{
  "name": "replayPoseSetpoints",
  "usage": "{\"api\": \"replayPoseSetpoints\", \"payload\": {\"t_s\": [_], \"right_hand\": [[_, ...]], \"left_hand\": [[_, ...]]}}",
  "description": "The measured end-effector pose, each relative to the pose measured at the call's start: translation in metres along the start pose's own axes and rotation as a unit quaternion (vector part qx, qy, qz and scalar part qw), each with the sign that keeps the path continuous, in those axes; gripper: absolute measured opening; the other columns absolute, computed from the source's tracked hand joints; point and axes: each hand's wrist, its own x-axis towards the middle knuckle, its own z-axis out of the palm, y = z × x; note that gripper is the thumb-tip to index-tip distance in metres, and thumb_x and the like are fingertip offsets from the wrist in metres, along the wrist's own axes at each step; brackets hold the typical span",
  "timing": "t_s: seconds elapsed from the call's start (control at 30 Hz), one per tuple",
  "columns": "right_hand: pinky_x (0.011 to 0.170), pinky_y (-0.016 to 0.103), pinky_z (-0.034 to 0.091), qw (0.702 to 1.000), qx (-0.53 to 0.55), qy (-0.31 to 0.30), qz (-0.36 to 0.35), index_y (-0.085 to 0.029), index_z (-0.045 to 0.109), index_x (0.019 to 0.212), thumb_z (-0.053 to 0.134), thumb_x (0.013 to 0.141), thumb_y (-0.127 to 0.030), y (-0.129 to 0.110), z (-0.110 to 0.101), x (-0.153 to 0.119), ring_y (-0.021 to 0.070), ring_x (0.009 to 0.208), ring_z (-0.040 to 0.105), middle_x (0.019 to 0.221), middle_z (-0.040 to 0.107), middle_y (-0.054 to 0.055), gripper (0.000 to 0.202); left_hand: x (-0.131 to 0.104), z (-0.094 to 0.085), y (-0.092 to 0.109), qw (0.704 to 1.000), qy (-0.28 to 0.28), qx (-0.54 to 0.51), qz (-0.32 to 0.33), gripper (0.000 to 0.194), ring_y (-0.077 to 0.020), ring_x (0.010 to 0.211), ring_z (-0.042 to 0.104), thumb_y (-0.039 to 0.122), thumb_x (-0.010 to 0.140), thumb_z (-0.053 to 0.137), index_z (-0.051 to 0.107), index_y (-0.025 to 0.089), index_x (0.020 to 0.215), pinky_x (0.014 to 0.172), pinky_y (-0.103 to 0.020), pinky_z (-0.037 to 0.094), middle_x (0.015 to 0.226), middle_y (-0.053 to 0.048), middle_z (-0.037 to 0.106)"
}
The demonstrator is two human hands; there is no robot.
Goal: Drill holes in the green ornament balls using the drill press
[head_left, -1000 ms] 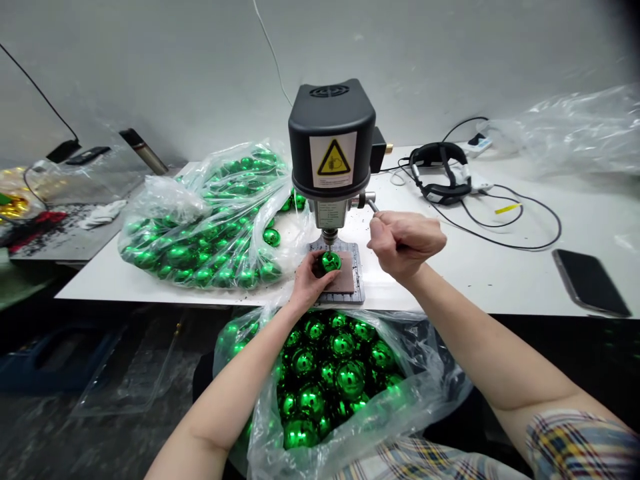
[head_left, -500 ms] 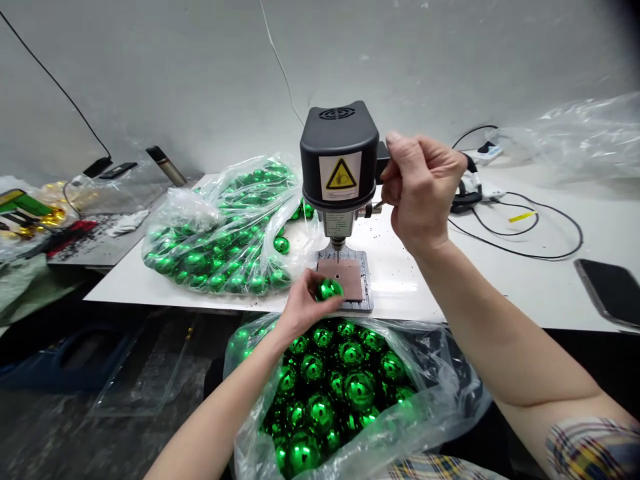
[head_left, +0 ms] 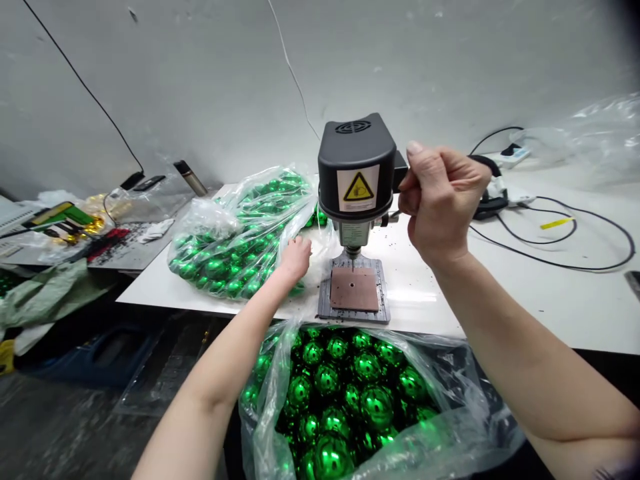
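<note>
A small black drill press [head_left: 357, 160] stands on the white table, its thin bit above a brown block [head_left: 367, 293] with a small hole. My right hand [head_left: 443, 200] is closed in a fist beside the motor housing, around the press's feed lever [head_left: 391, 219]; its grip end is hidden in my fingers. Left of the press, my left hand [head_left: 297, 259] reaches to the mouth of a clear plastic bag [head_left: 220, 220] full of shiny green balls [head_left: 215, 267]. Its fingers are curled, with their far side hidden, so I cannot make out what they hold.
Nearest me, an open clear bag [head_left: 275, 427] holds more green balls [head_left: 377, 403] below the table edge. Black cables [head_left: 555, 267] and a white power strip [head_left: 507, 157] lie at right. A side table at left carries a white glove [head_left: 156, 231] and gold pieces [head_left: 87, 230].
My left hand has moved from the brown block, where it held a green ball, up and left to the far bag. My right hand stays on the lever. The view has shifted slightly.
</note>
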Motion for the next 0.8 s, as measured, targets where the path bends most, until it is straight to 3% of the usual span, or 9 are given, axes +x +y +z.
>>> {"api": "replayPoseSetpoints", "payload": {"t_s": [0.1, 0.2, 0.3, 0.33, 0.4, 0.47, 0.53, 0.67, 0.8], "right_hand": [[0.037, 0.026, 0.02, 1.0, 0.002, -0.004, 0.007, -0.02, 0.056, 0.051, 0.069, 0.087, -0.026, -0.001, -0.001, 0.0, 0.0054, 0.035, 0.031, 0.041, 0.039, -0.006, 0.039], [0.037, 0.026, 0.021, 1.0, 0.006, -0.005, 0.017, -0.019, 0.056, 0.05, 0.069, 0.086, -0.024, -0.001, -0.001, -0.001, 0.0053, 0.036, 0.032, 0.041, 0.041, -0.006, 0.039], [0.038, 0.025, 0.023, 1.0, -0.005, -0.01, 0.02, -0.019, 0.056, 0.052, 0.068, 0.088, -0.026, -0.002, -0.001, -0.001, 0.0051, 0.037, 0.033, 0.042, 0.04, -0.007, 0.038], [0.038, 0.025, 0.023, 1.0, -0.007, -0.011, 0.019, -0.019, 0.055, 0.053, 0.068, 0.088, -0.027, -0.002, -0.001, -0.001, 0.0051, 0.037, 0.033, 0.042, 0.039, -0.007, 0.039], [0.038, 0.025, 0.024, 1.0, -0.009, -0.014, 0.017, -0.02, 0.054, 0.053, 0.067, 0.089, -0.028, -0.003, -0.001, -0.001, 0.0052, 0.037, 0.033, 0.042, 0.039, -0.007, 0.039], [0.037, 0.025, 0.023, 1.0, -0.014, -0.015, 0.014, -0.02, 0.054, 0.052, 0.067, 0.089, -0.029, -0.003, -0.001, -0.001, 0.0056, 0.037, 0.033, 0.042, 0.039, -0.006, 0.04], [0.037, 0.026, 0.023, 1.0, -0.021, -0.015, 0.011, -0.02, 0.053, 0.053, 0.066, 0.09, -0.031, -0.004, -0.001, -0.001, 0.0059, 0.037, 0.032, 0.042, 0.039, -0.006, 0.041], [0.037, 0.026, 0.023, 0.999, -0.028, -0.015, 0.006, -0.021, 0.051, 0.053, 0.065, 0.09, -0.031, -0.003, -0.001, -0.001, 0.006, 0.037, 0.032, 0.043, 0.04, -0.006, 0.041], [0.037, 0.025, 0.023, 0.999, -0.032, -0.015, 0.003, -0.021, 0.051, 0.051, 0.065, 0.09, -0.032, -0.002, -0.001, 0.001, 0.0057, 0.037, 0.03, 0.043, 0.039, -0.006, 0.043]], "left_hand": [[0.034, 0.016, -0.012, 0.998, 0.004, 0.013, -0.064, 0.022, -0.0426, 0.117, 0.054, 0.0, 0.083, 0.055, 0.064, 0.002, 0.103, 0.094, -0.054, 0.043, 0.119, -0.032, 0.058], [0.039, 0.018, -0.02, 0.997, 0.021, 0.006, -0.076, 0.026, -0.0392, 0.114, 0.058, 0.006, 0.079, 0.064, 0.065, 0.008, 0.106, 0.093, -0.051, 0.045, 0.118, -0.026, 0.061], [0.024, 0.01, -0.021, 0.97, 0.092, -0.217, -0.055, 0.037, -0.0301, 0.109, 0.062, 0.023, 0.082, 0.07, 0.061, 0.015, 0.117, 0.095, -0.046, 0.048, 0.115, -0.016, 0.064], [0.016, 0.006, -0.021, 0.927, 0.1, -0.358, -0.046, 0.038, -0.0271, 0.105, 0.063, 0.029, 0.083, 0.07, 0.06, 0.017, 0.118, 0.095, -0.045, 0.05, 0.112, -0.013, 0.066], [-0.001, 0.001, -0.019, 0.774, 0.068, -0.629, -0.04, 0.037, -0.0235, 0.1, 0.065, 0.037, 0.082, 0.072, 0.061, 0.017, 0.112, 0.095, -0.046, 0.052, 0.107, -0.01, 0.068], [-0.019, 0.0, -0.016, 0.635, 0.004, -0.77, -0.063, 0.037, -0.0226, 0.099, 0.067, 0.04, 0.079, 0.076, 0.062, 0.017, 0.104, 0.096, -0.046, 0.053, 0.106, -0.009, 0.069], [-0.034, 0.004, -0.012, 0.564, -0.034, -0.818, -0.106, 0.04, -0.0227, 0.098, 0.068, 0.04, 0.076, 0.08, 0.061, 0.017, 0.104, 0.095, -0.044, 0.054, 0.105, -0.009, 0.07], [-0.05, 0.023, -0.005, 0.536, -0.068, -0.827, -0.154, 0.051, -0.021, 0.092, 0.071, 0.044, 0.075, 0.082, 0.059, 0.019, 0.114, 0.087, -0.036, 0.056, 0.104, -0.01, 0.072], [-0.052, 0.045, 0.005, 0.568, -0.031, -0.812, -0.13, 0.051, -0.017, 0.088, 0.07, 0.035, 0.07, 0.086, 0.06, 0.018, 0.11, 0.088, -0.035, 0.054, 0.103, -0.006, 0.072]]}}
